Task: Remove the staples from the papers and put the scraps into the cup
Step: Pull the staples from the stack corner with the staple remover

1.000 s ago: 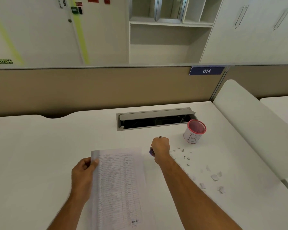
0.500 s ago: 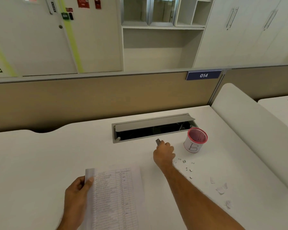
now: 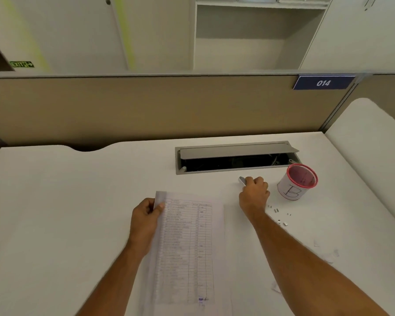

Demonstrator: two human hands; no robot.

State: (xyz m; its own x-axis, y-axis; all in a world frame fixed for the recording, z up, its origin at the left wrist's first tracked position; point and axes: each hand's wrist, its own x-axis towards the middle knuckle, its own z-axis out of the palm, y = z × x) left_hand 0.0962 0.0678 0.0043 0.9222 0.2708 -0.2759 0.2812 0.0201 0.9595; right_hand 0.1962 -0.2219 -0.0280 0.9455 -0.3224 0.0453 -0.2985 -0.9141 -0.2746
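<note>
My left hand (image 3: 146, 221) grips the top left corner of a printed stack of papers (image 3: 187, 247) that lies on the white desk (image 3: 66, 213). My right hand (image 3: 254, 193) is curled round a small metal staple remover (image 3: 242, 180), whose grey tip sticks out to the left of my fingers. It sits just left of a white cup (image 3: 297, 183) with a red rim and a letter B. Several loose staples (image 3: 277, 213) lie on the desk below the cup. Torn paper scraps (image 3: 326, 252) are scattered further right.
An open grey cable hatch (image 3: 235, 157) is set into the desk behind my right hand. A beige partition (image 3: 146, 106) with a blue 014 sign (image 3: 323, 82) closes the back. A white side panel (image 3: 369, 151) rises at the right.
My right hand has moved away from the papers' top edge, up and right toward the cup, carrying the staple remover. My left hand still holds the papers' corner.
</note>
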